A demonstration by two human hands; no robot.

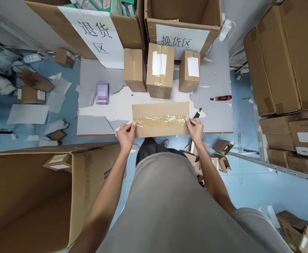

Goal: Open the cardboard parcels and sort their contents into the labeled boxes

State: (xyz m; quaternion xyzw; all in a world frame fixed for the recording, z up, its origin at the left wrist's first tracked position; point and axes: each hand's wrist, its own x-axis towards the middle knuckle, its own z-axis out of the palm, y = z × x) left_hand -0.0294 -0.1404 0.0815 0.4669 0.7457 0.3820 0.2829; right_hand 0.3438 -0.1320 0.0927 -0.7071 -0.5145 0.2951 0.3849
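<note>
A brown cardboard box (159, 108) lies at the front edge of the table, its long side across my body. Along its top runs a strip of shiny clear packing tape (159, 121), wrinkled in places. My left hand (127, 135) pinches the tape's left end at the box edge, thumb against fingers. At the opposite end my right hand (195, 130) pinches the tape in the same way. Whether the fingers also grip the cardboard cannot be made out. Just behind my right hand lies a yellow-and-black utility knife (197, 113).
Three closed cartons, the middle one (160, 70) tallest, stand behind the box. Two large labelled boxes rise at the back. A red-and-black knife (221, 98) lies right; a blurred purple pack (102, 93) lies left. A big open carton (80, 196) stands at lower left.
</note>
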